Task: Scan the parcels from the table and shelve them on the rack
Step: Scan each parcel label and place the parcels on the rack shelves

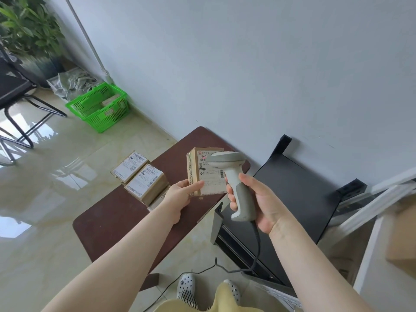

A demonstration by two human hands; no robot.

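The small cardboard parcel point(206, 172) is held up above the brown table point(108, 217), label towards the scanner point(234, 176). It looks light and stiff, best gripped by its lower edges. The left hand point(180, 193) pinches its bottom corner between thumb and fingers; the right hand point(254, 199) wraps the scanner's handle.

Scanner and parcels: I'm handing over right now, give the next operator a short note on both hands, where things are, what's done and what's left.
Left hand: pinches a cardboard parcel by its lower left corner, held upright above the brown table, label facing the camera.
Right hand: grips the handheld scanner, whose head overlaps the parcel's label.
On the table: more labelled parcels along the left edge, at least three.
Rack: a white frame shows at the right edge; a cardboard box shows there too.
Done: this parcel picked up and presented; whether the scan registered cannot be told.
Left: shelve this parcel, then scan and shelve those on the table.
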